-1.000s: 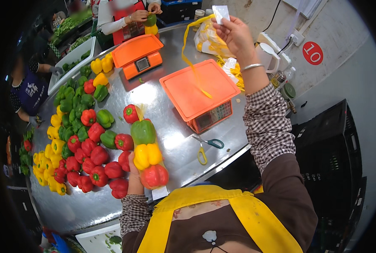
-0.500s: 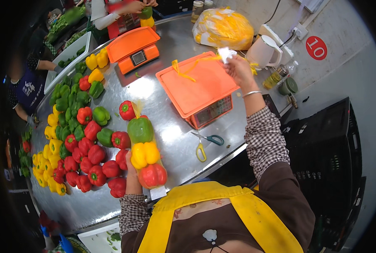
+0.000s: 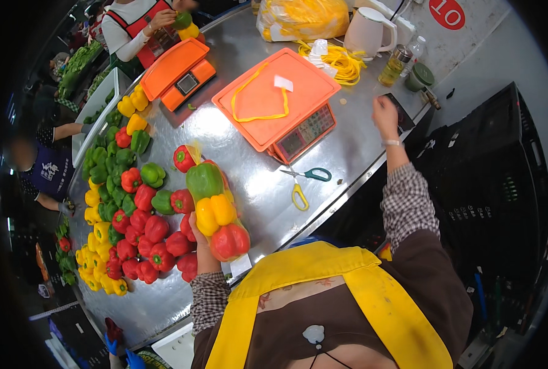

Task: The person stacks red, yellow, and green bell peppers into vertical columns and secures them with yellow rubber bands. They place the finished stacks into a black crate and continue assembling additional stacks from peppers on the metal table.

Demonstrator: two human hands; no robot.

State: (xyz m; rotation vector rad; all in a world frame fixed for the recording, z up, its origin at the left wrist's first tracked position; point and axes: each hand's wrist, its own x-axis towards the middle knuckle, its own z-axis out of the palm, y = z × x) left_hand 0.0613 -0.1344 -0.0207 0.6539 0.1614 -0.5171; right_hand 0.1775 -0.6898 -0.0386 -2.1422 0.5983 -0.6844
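My left hand (image 3: 204, 246) is wrapped round the side of a net bag of bell peppers (image 3: 215, 212), with a green, a yellow and a red pepper in a row. Yellow netting is gathered at its far end, and a white tag (image 3: 240, 265) shows by its near end. My right hand (image 3: 384, 117) is closed, with nothing seen in it, above the table's right edge beside a dark flat object (image 3: 404, 114). A looped yellow strap (image 3: 258, 118) with a white tag (image 3: 283, 83) lies on the orange scale (image 3: 268, 138). Scissors (image 3: 299, 192) lie in front of it.
Loose red peppers (image 3: 157, 229), green peppers (image 3: 105, 163) and yellow peppers (image 3: 95, 264) cover the table's left. A second orange scale (image 3: 178, 74) stands farther back. Yellow straps (image 3: 344, 64), a kettle (image 3: 369, 31) and jars (image 3: 394, 64) line the back right. Co-workers stand beyond.
My right hand has let go of the tagged yellow strap, which now lies on the scale, and has moved right and nearer. The left hand keeps hold of the net bag.
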